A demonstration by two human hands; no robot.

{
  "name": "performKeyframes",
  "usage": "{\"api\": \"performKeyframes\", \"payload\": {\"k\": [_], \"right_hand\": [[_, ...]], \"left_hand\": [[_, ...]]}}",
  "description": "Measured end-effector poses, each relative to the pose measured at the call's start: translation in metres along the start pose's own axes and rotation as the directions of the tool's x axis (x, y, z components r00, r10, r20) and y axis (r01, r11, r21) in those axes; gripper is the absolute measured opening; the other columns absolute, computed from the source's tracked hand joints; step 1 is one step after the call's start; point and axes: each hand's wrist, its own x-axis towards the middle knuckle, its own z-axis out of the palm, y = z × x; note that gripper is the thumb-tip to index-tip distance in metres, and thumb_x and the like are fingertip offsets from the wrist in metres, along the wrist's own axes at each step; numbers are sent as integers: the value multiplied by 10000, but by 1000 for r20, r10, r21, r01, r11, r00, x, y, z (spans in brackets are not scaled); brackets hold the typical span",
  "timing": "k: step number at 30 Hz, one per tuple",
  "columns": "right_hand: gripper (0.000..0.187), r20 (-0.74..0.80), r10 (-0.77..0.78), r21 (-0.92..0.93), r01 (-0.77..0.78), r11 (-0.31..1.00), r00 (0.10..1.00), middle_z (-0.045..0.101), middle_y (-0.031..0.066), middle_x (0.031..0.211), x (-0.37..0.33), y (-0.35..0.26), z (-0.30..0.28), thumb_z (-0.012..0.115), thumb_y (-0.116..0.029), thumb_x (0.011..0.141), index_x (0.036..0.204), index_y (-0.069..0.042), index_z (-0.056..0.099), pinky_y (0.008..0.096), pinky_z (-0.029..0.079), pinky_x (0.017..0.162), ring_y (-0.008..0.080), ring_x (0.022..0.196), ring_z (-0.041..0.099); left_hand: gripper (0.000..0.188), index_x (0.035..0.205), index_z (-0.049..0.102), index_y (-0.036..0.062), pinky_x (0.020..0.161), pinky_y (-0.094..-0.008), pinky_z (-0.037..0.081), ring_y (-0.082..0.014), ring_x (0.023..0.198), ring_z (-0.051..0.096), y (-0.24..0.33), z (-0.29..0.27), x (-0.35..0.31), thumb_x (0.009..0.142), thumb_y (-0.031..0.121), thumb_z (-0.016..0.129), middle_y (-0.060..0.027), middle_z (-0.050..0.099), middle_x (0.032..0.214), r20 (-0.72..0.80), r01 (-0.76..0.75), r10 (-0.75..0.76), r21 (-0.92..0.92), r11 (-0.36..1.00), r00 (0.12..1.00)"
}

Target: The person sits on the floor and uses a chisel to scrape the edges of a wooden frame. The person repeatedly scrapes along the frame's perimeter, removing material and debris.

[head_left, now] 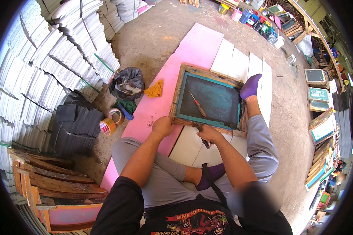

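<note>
A person sits on the floor with a wooden-framed printing screen (208,98) lying flat just ahead of both hands, its dark teal mesh facing up. The left hand (162,127) rests on the frame's near left corner, fingers (157,134) curled down over the wood. The right hand (208,134) is closed around a dark-handled tool (202,138) held against the frame's near edge, the handle poking out below the fist. A red-handled screwdriver (198,105) lies loose on the mesh, just beyond the right hand. The frame sits across a pink board (184,55) and white panels (239,64). A foot in a purple sock (250,86) touches the frame's far right side. Well left of the left hand lie two tape rolls (111,122), a yellow rag (155,89) and a black bag (126,83).
</note>
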Motion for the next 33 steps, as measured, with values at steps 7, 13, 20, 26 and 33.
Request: {"api": "performKeyframes", "payload": {"k": [7, 13, 20, 26, 33], "right_hand": [[318, -171, 98, -171, -128, 977, 980, 718, 312, 1070, 3, -1, 25, 668, -75, 805, 1077, 91, 690, 478, 580, 904, 435, 1027, 719], [292, -297, 120, -67, -147, 987, 947, 707, 299, 1150, -14, -9, 38, 647, -61, 821, 1085, 51, 702, 491, 569, 925, 433, 1091, 701], [277, -382, 144, -26, -166, 986, 913, 720, 291, 1100, -8, -4, 52, 624, -63, 836, 1081, 44, 698, 512, 567, 925, 442, 1082, 700], [311, -467, 142, 37, -141, 989, 873, 720, 299, 1049, 1, 3, 75, 605, -72, 822, 1114, 28, 643, 544, 556, 902, 473, 1031, 699], [282, -527, 86, 43, -74, 996, 845, 722, 296, 970, -1, 18, 86, 616, -121, 858, 1115, -5, 614, 563, 561, 859, 477, 965, 711]], "left_hand": [[260, 938, 780, 51, 828, -506, 574, -397, 937, 719, 2, 7, 6, 810, 265, 709, -218, 740, 974, -26, 14, -14, 18, 1000, 1000], [273, 951, 777, 44, 833, -513, 573, -404, 939, 719, 7, 7, 6, 809, 268, 713, -225, 737, 972, 10, 27, -27, 27, 999, 1000], [297, 945, 766, 4, 866, -526, 570, -427, 959, 715, 12, 3, 9, 802, 254, 689, -263, 730, 1020, 46, 46, -46, 8, 999, 998], [276, 921, 763, 3, 859, -533, 569, -427, 950, 714, 7, 6, 7, 805, 243, 690, -243, 733, 986, 8, 69, -69, 13, 998, 998], [276, 951, 759, 30, 869, -509, 566, -395, 998, 705, 13, 5, 0, 807, 261, 709, -211, 731, 1023, -42, 61, -62, -12, 998, 997]]}}
